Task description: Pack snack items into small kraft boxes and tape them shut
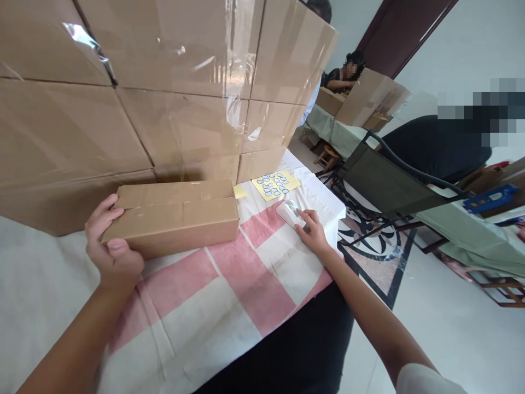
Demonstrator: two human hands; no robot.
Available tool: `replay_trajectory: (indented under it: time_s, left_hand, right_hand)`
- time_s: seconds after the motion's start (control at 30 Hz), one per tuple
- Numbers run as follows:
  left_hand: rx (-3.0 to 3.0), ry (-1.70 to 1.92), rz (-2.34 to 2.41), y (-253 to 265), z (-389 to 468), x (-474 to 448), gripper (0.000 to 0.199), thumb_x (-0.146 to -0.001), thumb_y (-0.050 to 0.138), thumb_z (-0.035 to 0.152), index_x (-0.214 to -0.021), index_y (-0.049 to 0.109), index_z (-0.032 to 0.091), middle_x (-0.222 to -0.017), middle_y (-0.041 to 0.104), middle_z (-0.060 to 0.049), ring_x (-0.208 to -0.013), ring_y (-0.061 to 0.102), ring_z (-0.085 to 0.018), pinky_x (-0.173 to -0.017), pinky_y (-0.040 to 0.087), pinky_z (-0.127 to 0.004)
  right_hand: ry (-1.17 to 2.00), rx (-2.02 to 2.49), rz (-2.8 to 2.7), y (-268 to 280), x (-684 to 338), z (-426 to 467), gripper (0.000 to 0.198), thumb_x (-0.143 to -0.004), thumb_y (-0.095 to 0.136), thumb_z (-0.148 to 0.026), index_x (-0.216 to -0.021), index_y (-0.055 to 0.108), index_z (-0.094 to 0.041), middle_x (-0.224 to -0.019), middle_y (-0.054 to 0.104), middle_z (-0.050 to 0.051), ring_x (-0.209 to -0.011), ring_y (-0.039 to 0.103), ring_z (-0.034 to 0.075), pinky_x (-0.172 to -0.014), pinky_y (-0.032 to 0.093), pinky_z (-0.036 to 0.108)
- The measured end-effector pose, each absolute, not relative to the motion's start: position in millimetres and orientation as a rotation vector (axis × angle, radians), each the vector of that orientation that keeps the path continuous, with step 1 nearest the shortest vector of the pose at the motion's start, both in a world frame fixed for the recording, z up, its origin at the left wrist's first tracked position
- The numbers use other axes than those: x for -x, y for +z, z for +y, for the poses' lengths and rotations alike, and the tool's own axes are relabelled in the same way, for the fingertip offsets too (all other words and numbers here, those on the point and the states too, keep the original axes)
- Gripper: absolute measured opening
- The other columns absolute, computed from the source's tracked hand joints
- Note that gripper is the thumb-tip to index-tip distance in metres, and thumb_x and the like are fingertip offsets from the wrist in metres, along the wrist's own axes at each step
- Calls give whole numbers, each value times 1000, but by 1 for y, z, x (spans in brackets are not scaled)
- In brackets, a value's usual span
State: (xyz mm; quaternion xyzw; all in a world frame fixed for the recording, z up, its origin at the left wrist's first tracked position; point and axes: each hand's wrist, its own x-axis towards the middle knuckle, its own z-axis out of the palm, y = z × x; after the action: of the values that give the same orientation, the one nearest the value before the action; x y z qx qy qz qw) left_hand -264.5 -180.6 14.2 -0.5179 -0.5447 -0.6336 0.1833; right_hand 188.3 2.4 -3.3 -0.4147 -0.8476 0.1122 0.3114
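A long, closed cardboard box (176, 219) lies on the cloth-covered table in front of me. My left hand (112, 246) is closed around its left end, thumb on the near side and fingers over the far corner. To the right of the box, my right hand (315, 232) has its thumb and fingers at the near end of a small flat white item (289, 212) with a shiny surface. What exactly that item is I cannot make out. Beyond it lies a yellow sheet of blue-and-white stickers (273, 186).
A wall of stacked, taped cardboard boxes (184, 126) rises directly behind the box. Pink-and-white cloth (254, 284) covers the table. A folding chair (394, 180) with a seated person stands at the right. Another person is at a far table beside an open carton (369, 101).
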Motion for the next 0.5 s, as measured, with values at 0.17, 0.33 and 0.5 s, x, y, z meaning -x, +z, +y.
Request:
replay_trajectory:
  time_s: [0.17,0.33,0.5]
  left_hand:
    - [1462,-1809,-1524,12,-180,263,64,-104,34,62,-133,55,8,-145,56,-26,-138,54,-33,-117,38,-60]
    - [1462,-1846,-1521,12,-181,263,63,-105,34,60,-133,56,8,-145,55,-27,-139,53,-32,-118,36,-58]
    - [1418,-1874,-1510,15,-177,257,62,-106,36,58,-130,58,6,-143,56,-28,-136,55,-31,-117,38,-56]
  right_hand:
    - [332,1164,-2306,8,-192,9,79,-91,64,-40,-163,31,-29,-128,59,11,-97,66,24,-80,58,37]
    - [364,1181,-2345,17,-190,8,84,-91,62,-39,-165,23,-28,-138,57,12,-113,65,28,-91,56,39]
    - [473,1409,-2380,42,-173,1,94,-89,64,-35,-167,13,-31,-140,58,10,-97,68,26,-91,54,42]
